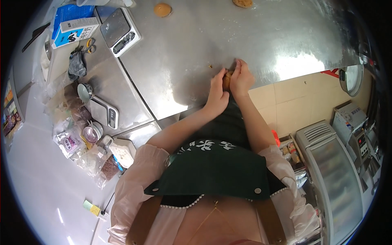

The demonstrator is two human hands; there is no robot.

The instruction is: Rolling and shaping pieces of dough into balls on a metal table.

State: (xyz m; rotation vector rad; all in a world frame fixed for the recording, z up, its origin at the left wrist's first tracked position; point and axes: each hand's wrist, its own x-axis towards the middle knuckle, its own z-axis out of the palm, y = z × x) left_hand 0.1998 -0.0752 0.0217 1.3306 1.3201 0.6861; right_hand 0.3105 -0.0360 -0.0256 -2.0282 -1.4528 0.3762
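Some dough [227, 82] between fingers [243, 67], lettered apron [212, 171]

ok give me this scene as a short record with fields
held: brown lump, between left hand and right hand
surface: metal table, hands near its front edge
farther on table: smooth brown ball; rough brown piece, cut by the frame
left side: white scale with dark top; blue-and-white carton

The left hand [216, 96] and right hand [242, 81] cup a brown lump [226, 83] between them. A tan ball [163, 10] lies beyond, leftward.
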